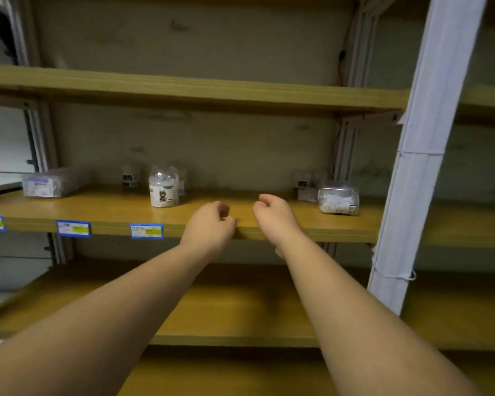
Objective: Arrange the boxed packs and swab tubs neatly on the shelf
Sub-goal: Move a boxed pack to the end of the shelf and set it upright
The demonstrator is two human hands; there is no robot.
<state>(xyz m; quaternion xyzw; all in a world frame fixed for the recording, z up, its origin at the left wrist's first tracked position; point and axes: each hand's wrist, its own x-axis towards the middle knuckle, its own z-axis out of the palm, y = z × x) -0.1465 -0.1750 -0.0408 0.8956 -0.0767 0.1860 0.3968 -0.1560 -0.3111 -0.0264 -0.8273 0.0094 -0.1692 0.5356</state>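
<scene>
On the middle wooden shelf [103,207] a clear swab tub [164,186] with a white label stands upright left of centre. Two smaller tubs stand behind it, one at the back [130,176] and one partly hidden [181,178]. A clear boxed pack [45,182] lies at the left end. Another tub [337,200] lies on its side at the right, with a further pack [305,185] behind it. My left hand [210,224] and my right hand [275,217] hover at the shelf's front edge, fingers loosely curled, holding nothing.
Blue price tags [146,231] line the shelf's front edge. A white upright post [420,155] crosses the shelves at the right. Wooden shelves run above [183,90] and below [226,310]. The back wall is grey.
</scene>
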